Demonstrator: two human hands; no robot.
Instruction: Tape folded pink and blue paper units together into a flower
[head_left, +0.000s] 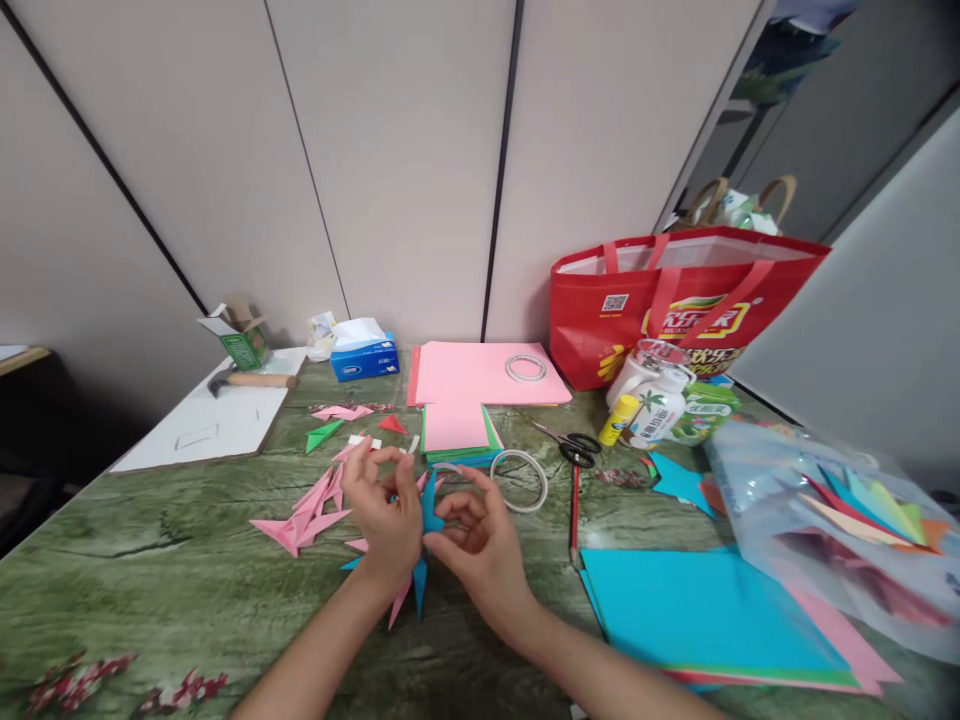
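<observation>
My left hand and my right hand meet over the green table, both pinched on a folded paper piece of blue and pink points. Blue and pink tips stick out below the hands. A pile of pink folded points lies just left of my left hand. A roll of white tape lies just beyond my right hand.
Stacked coloured paper and pink sheets lie ahead, scissors and a pencil to the right. Blue sheets and a plastic bag of paper sit at right, with glue bottles and a red bag behind. A tissue box and white board are at the back left.
</observation>
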